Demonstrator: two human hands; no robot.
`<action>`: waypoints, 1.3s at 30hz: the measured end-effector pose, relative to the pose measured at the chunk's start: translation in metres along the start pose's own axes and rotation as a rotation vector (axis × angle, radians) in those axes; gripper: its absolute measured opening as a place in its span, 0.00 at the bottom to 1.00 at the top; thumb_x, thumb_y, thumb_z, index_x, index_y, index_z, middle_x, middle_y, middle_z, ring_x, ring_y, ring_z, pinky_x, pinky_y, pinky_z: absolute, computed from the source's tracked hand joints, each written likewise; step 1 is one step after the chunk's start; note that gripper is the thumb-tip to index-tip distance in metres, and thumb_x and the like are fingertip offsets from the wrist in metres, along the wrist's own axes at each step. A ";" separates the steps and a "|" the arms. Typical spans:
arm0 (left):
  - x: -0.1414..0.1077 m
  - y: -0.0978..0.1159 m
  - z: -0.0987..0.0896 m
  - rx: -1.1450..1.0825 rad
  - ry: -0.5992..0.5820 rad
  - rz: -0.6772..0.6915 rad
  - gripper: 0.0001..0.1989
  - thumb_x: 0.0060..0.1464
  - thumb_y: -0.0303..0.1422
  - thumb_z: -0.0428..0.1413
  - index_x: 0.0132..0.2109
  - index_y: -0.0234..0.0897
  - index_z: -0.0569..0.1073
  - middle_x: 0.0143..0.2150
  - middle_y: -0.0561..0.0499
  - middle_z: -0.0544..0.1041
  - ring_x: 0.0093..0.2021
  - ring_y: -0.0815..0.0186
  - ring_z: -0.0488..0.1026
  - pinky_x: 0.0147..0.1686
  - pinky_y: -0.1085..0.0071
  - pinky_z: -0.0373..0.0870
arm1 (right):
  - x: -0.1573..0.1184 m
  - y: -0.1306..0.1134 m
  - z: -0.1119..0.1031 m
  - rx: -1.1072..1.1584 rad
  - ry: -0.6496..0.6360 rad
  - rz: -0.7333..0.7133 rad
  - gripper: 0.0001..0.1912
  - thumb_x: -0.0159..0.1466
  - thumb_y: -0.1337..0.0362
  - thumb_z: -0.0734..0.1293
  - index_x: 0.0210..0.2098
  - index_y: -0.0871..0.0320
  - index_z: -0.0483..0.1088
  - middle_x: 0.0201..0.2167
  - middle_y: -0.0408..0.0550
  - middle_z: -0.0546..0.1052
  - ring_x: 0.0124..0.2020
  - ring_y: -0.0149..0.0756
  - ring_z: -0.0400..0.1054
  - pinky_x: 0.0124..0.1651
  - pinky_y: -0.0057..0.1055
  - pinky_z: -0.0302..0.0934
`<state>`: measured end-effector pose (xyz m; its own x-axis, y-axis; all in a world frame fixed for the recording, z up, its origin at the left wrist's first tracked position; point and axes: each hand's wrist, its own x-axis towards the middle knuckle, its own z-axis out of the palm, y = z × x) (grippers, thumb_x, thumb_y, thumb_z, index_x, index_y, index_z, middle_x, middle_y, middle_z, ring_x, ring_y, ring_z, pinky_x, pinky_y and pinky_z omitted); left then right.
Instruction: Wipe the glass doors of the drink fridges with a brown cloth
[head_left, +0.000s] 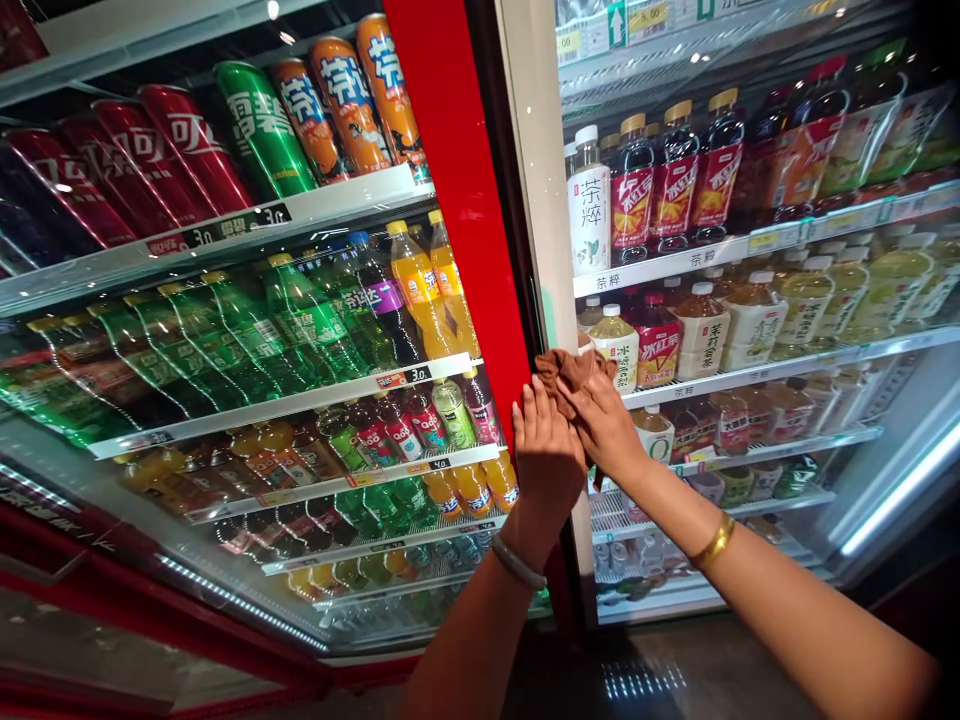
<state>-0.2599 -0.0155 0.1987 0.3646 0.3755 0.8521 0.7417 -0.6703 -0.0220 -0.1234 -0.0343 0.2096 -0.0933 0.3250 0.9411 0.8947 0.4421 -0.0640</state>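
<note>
A crumpled brown cloth is bunched against the pale door frame of the right-hand fridge. My right hand presses on it with the fingers wrapped over it. Just left of that, my left hand lies with its fingers stretched out, over the dark gap between the two fridges and touching the red frame. Its fingertips sit close beside the cloth, and the two hands touch or nearly touch. What is under the left palm is hidden.
The left fridge holds shelves of cans and soft-drink bottles behind glass. Tea bottles fill several shelves of the right fridge. A dark floor shows below, with light reflected on it.
</note>
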 end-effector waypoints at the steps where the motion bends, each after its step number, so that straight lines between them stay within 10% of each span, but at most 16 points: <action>1: 0.012 -0.001 -0.001 -0.008 0.040 -0.004 0.31 0.66 0.28 0.49 0.74 0.23 0.61 0.78 0.33 0.54 0.80 0.48 0.46 0.77 0.43 0.50 | 0.013 0.002 -0.001 0.011 0.024 -0.007 0.31 0.73 0.67 0.61 0.74 0.48 0.59 0.74 0.55 0.63 0.78 0.47 0.51 0.76 0.59 0.55; 5: 0.013 0.000 0.006 -0.027 0.059 -0.007 0.32 0.66 0.28 0.49 0.74 0.21 0.60 0.79 0.33 0.50 0.81 0.48 0.43 0.77 0.44 0.50 | 0.006 0.002 0.001 -0.021 0.027 0.023 0.34 0.73 0.66 0.61 0.76 0.48 0.53 0.75 0.55 0.61 0.79 0.47 0.49 0.77 0.58 0.54; 13: -0.095 0.017 0.034 -0.056 -0.096 -0.076 0.36 0.63 0.22 0.49 0.76 0.21 0.53 0.75 0.27 0.62 0.78 0.47 0.55 0.72 0.46 0.65 | -0.121 -0.022 0.004 -0.092 -0.096 0.099 0.39 0.72 0.69 0.60 0.78 0.46 0.45 0.70 0.54 0.69 0.72 0.44 0.63 0.68 0.48 0.70; 16: -0.089 0.016 0.032 -0.105 -0.098 -0.088 0.36 0.64 0.25 0.50 0.76 0.25 0.54 0.76 0.30 0.59 0.78 0.48 0.53 0.73 0.49 0.64 | -0.105 -0.021 0.001 -0.082 -0.079 0.083 0.39 0.72 0.70 0.59 0.78 0.44 0.46 0.70 0.50 0.69 0.71 0.45 0.64 0.66 0.47 0.72; 25: 0.033 0.001 -0.006 -0.116 0.060 -0.077 0.32 0.64 0.27 0.50 0.73 0.22 0.61 0.80 0.34 0.46 0.81 0.49 0.36 0.79 0.42 0.42 | 0.024 0.002 -0.003 -0.013 0.011 0.056 0.32 0.74 0.64 0.61 0.75 0.47 0.56 0.76 0.51 0.60 0.80 0.43 0.44 0.79 0.55 0.50; 34: -0.083 0.011 0.028 -0.020 -0.153 -0.034 0.31 0.62 0.23 0.49 0.72 0.22 0.62 0.75 0.29 0.62 0.78 0.46 0.56 0.72 0.45 0.63 | -0.100 -0.022 0.008 -0.065 -0.122 0.119 0.33 0.74 0.65 0.60 0.77 0.47 0.52 0.71 0.54 0.68 0.75 0.41 0.57 0.73 0.50 0.62; 39: -0.100 0.016 0.022 -0.060 -0.128 -0.077 0.40 0.59 0.21 0.52 0.77 0.25 0.52 0.77 0.30 0.58 0.80 0.46 0.49 0.74 0.43 0.61 | -0.083 -0.027 -0.013 -0.119 -0.073 0.122 0.24 0.74 0.65 0.58 0.68 0.46 0.67 0.56 0.50 0.80 0.57 0.40 0.76 0.56 0.41 0.76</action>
<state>-0.2724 -0.0502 0.1016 0.3796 0.5035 0.7761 0.7370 -0.6717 0.0752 -0.1340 -0.0842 0.1374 -0.0083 0.4320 0.9018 0.9463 0.2948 -0.1325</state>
